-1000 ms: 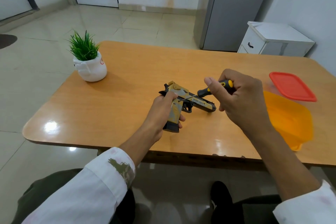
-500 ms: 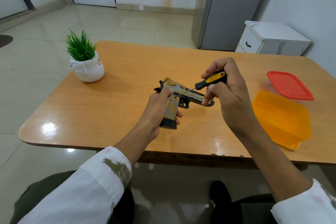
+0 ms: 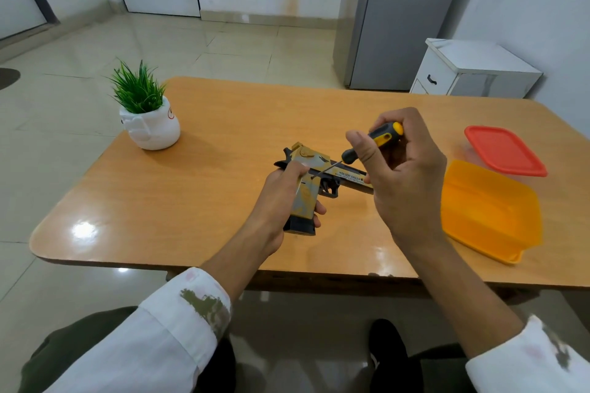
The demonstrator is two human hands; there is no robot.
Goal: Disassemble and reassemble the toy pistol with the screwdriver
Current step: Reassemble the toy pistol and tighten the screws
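My left hand (image 3: 281, 198) keeps a curled grip round the pistol (image 3: 307, 196) butt, steadying it over the counter (image 3: 191, 201), side up. My right hand (image 3: 405, 182) pinches the screwdriver (image 3: 380, 139) handle, tip on the frame, where I judge a screw sits.

Bare surface (image 3: 204, 201) lies open left of me; an orange container (image 3: 488, 210) and red lid (image 3: 504, 150) crowd my right.
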